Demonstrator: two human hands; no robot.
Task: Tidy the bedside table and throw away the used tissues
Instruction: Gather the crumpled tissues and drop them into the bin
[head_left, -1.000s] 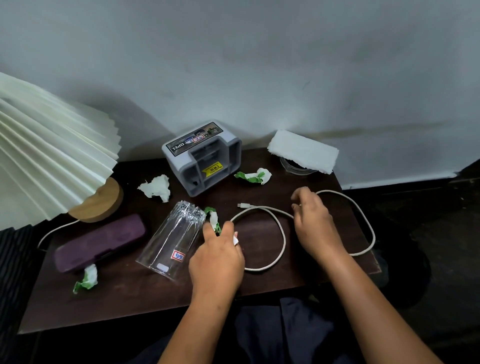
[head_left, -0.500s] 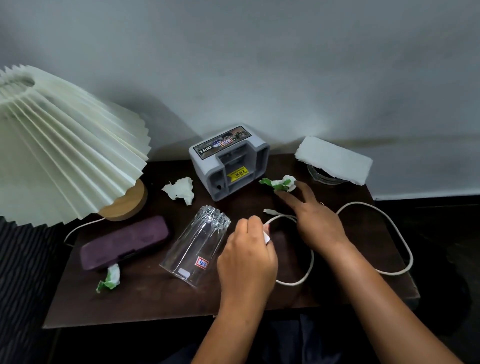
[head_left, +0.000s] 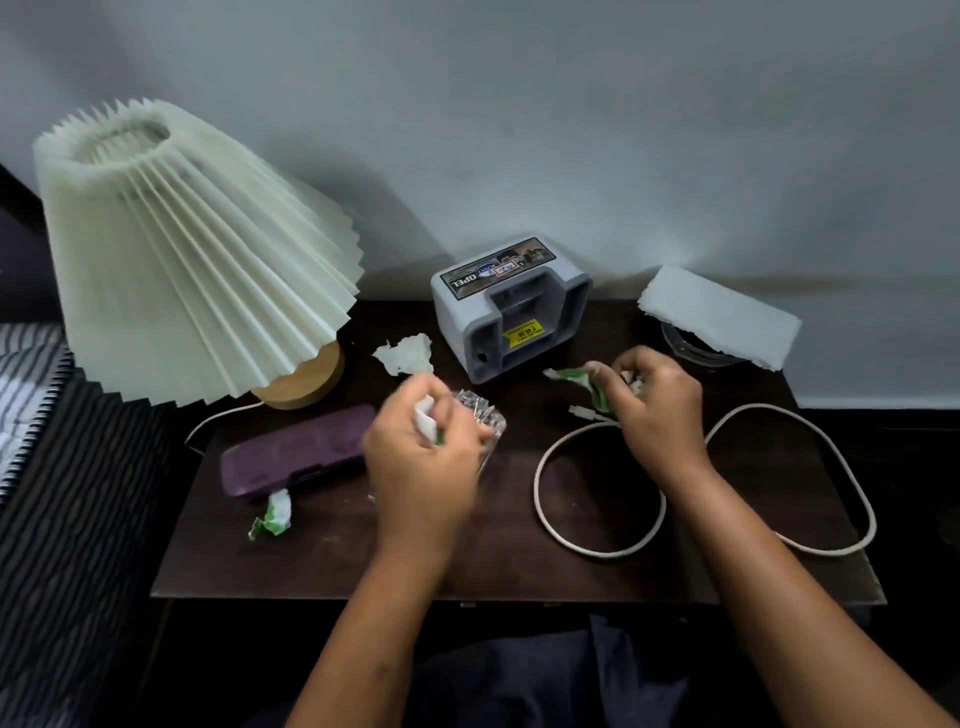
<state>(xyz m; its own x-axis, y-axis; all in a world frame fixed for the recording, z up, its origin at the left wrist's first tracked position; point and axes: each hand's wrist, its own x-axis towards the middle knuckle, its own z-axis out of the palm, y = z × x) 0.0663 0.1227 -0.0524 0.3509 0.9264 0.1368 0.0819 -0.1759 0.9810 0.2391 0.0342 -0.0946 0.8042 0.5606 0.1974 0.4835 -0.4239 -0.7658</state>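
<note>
Holding crumpled tissues in both hands, you are at mid-frame over the dark tabletop (head_left: 322, 566). Your left hand (head_left: 423, 462) has its grip closed on a white tissue scrap (head_left: 427, 422), above the fallen glass (head_left: 485, 431). Your right hand (head_left: 657, 405) has its grip closed on a green-and-white tissue (head_left: 582, 378), just in front of the grey box (head_left: 511, 306). Two more used tissues lie loose: one (head_left: 405, 354) left of the box, one (head_left: 272, 517) at lower left beside the purple case (head_left: 291, 460). A white cable (head_left: 597, 548) loops at right.
</note>
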